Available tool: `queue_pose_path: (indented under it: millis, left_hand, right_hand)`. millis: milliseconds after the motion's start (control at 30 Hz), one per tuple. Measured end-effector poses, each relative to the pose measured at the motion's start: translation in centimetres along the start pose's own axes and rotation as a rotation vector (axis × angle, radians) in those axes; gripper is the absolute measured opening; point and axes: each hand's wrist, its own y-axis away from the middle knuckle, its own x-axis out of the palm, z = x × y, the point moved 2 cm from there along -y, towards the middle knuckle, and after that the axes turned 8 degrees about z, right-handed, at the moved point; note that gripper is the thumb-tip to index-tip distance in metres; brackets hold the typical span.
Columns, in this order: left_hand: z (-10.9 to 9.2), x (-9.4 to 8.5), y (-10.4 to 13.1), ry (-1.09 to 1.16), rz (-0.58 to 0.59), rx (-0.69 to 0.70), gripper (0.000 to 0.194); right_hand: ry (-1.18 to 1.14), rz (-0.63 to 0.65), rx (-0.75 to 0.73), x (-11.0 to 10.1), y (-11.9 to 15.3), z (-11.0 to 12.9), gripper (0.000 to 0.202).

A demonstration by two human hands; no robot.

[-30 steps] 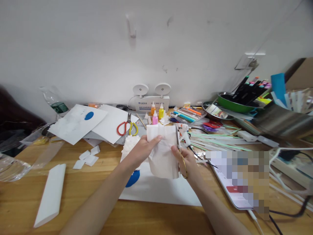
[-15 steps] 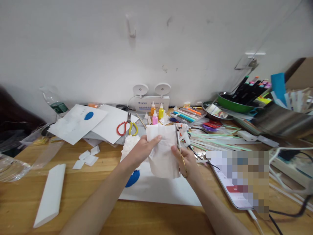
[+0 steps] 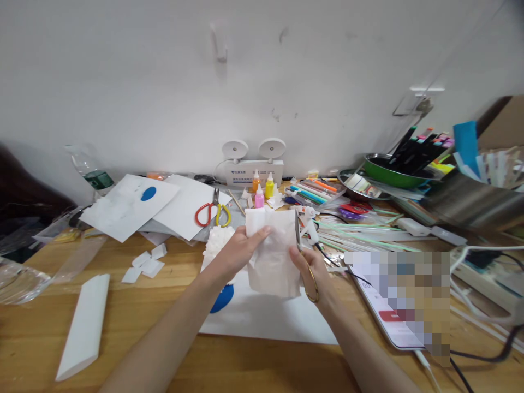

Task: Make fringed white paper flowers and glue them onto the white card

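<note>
My left hand (image 3: 245, 245) is closed on a folded piece of white paper (image 3: 276, 267), its thumb lying across the front. A pair of gold-handled scissors (image 3: 311, 284) is in my right hand (image 3: 313, 267), blades pointing up along the paper's right edge. Both are held above a large white sheet (image 3: 270, 322) with a blue patch (image 3: 222, 299). White bumpy material (image 3: 216, 243) lies on that sheet, partly behind my left hand.
Red-and-yellow-handled scissors (image 3: 213, 213) lie beyond my left hand. Small white squares (image 3: 143, 265) and a flat white folded strip (image 3: 84, 327) are at left. A glue gun (image 3: 307, 221), markers (image 3: 317, 191) and a phone (image 3: 387, 311) sit at right. Small paint bottles (image 3: 259, 197) stand behind the paper.
The scissors' handle loop has swung slightly outward to the right, and the blades sit closer against the paper's edge. My left hand keeps the same grip.
</note>
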Motion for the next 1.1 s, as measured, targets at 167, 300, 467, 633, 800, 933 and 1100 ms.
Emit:
queue_pose_path:
  millis: [167,300,467,633,800,933,1100]
  left_hand:
    - [0.13,-0.02,-0.10,-0.014,0.015,0.001,0.046]
    - [-0.05,0.11,-0.05,-0.026,0.021,0.003,0.045]
    - [-0.14,0.27,-0.06,-0.023,0.035,0.010,0.044]
    - [-0.23,0.27,0.00,-0.023,0.031,0.006,0.044]
    - [-0.34,0.29,0.07,-0.028,0.034,0.009,0.044]
    - [-0.33,0.30,0.06,-0.020,0.023,0.005,0.044]
    - [-0.30,0.27,-0.05,-0.027,0.025,0.011,0.042]
  right_hand:
    - [0.000,-0.031,0.029,-0.05,0.04,0.36,0.054]
    - [-0.009,-0.039,0.025,-0.12,0.00,0.22,0.054]
    - [-0.032,-0.038,0.026,-0.10,-0.03,0.17,0.055]
    - [-0.026,-0.044,0.049,-0.04,-0.02,0.20,0.055]
    - [-0.005,-0.069,0.059,-0.11,0.04,0.15,0.055]
    - [-0.020,-0.081,0.058,-0.14,-0.09,-0.13,0.056]
    - [-0.038,-0.073,0.073,-0.18,-0.27,-0.62,0.054]
